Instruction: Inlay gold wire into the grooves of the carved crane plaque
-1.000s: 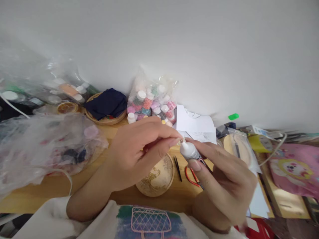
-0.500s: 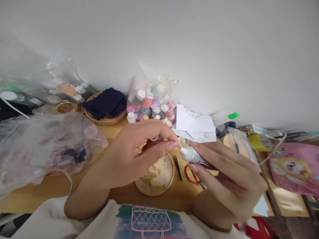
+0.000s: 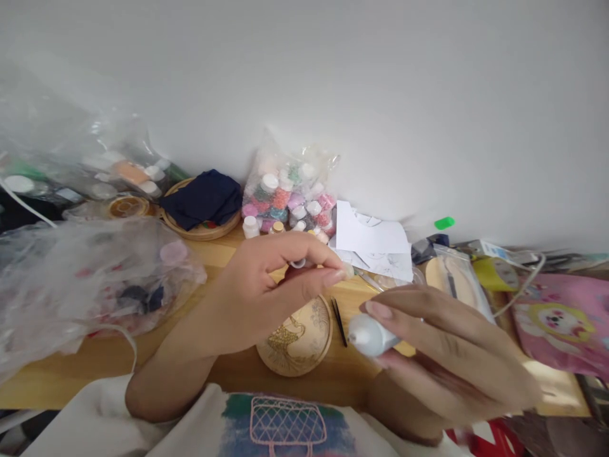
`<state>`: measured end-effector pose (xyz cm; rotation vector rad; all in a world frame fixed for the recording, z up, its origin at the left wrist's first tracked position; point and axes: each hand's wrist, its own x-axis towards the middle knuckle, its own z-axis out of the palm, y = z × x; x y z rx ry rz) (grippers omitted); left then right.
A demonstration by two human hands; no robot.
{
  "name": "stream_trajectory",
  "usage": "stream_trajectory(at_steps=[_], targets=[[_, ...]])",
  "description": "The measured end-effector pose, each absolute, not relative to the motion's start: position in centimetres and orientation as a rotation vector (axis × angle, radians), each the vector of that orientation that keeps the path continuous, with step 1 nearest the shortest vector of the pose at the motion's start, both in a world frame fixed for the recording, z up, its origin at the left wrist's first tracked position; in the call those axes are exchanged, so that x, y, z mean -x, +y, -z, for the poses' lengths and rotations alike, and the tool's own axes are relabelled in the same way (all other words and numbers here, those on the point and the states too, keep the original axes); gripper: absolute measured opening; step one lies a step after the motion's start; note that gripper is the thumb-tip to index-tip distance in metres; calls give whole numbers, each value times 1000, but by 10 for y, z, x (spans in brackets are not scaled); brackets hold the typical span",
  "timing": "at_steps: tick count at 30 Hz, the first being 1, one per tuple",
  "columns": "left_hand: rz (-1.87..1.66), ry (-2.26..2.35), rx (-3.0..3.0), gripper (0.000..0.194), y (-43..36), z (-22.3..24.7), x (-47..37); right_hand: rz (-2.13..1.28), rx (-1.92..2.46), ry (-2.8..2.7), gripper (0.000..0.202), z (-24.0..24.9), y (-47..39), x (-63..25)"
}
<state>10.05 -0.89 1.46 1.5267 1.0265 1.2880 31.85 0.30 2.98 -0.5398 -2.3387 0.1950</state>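
My right hand (image 3: 442, 349) is wrapped around a small white squeeze bottle (image 3: 373, 335), its pointed nozzle aimed left. The thumb and index fingertip of my left hand (image 3: 276, 292) are pinched together on a tiny pale piece, too small to name. A white ring-like shape (image 3: 298, 263) shows beneath that hand's index finger; I cannot tell what it is. Below the hands lies a round wooden disc (image 3: 297, 343) with a gold and line-drawn design, partly covered by my left hand. Black tweezers (image 3: 339, 322) rest just right of the disc.
Behind the hands stands a clear bag of small coloured jars (image 3: 290, 190). White papers (image 3: 371, 231) lie to its right, and dark blue cloth (image 3: 204, 198) on a hoop to its left. A crumpled plastic bag (image 3: 104, 279) covers the left side; a pink pouch (image 3: 566, 317) lies far right.
My right hand has drawn the squeeze bottle down and to the right, away from my left fingertips. The red-handled pliers seen earlier are now hidden behind it. My left hand has barely moved.
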Motion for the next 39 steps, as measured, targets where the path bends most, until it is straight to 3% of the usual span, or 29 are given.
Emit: stream_trajectory(at_steps=[5,10,29,39], targets=[[-1291,969,-1416,9,-8,-17,-99,-260,624,-2104,37,-23,-1,-312],[-1282,922,-1308,11,-8,-17,-99,-285,708,-2123,41,-21,-2,-313],[-1323,880,-1277,7,-10,-13,-103,-254,753,-2020,31,-10,-2,-309],[-1379,902,-1219,10,-11,-12,-110,-295,814,-2016,37,-14,-5,-310]])
